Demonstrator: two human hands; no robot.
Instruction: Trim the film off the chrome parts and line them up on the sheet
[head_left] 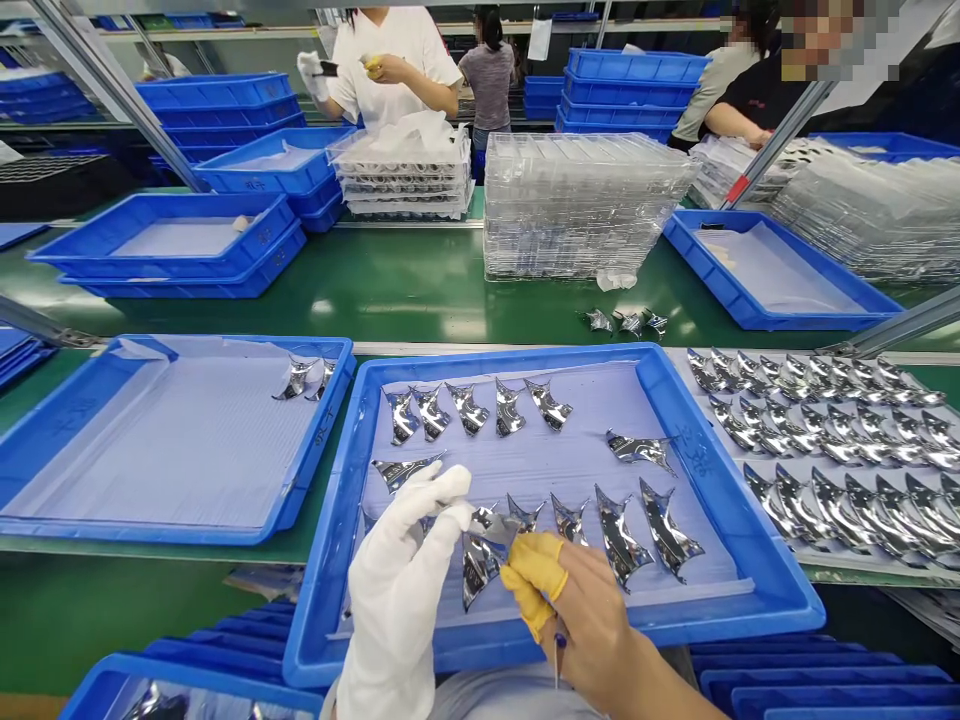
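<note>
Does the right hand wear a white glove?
No, the right hand is bare but for yellow finger cots.

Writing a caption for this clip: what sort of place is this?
Most likely a factory production line: a long green workbench, blue plastic trays of identical mirror-finish parts, and a white-gloved left hand over them.

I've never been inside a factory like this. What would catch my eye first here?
Most striking are the mirror-bright curved pieces laid in rows in the blue plastic tray directly ahead. Over them, the person's left hand wears a white glove, while the right hand has yellow finger cots. Farther back, tall stacks of clear plastic trays stand on the green workbench.
</note>
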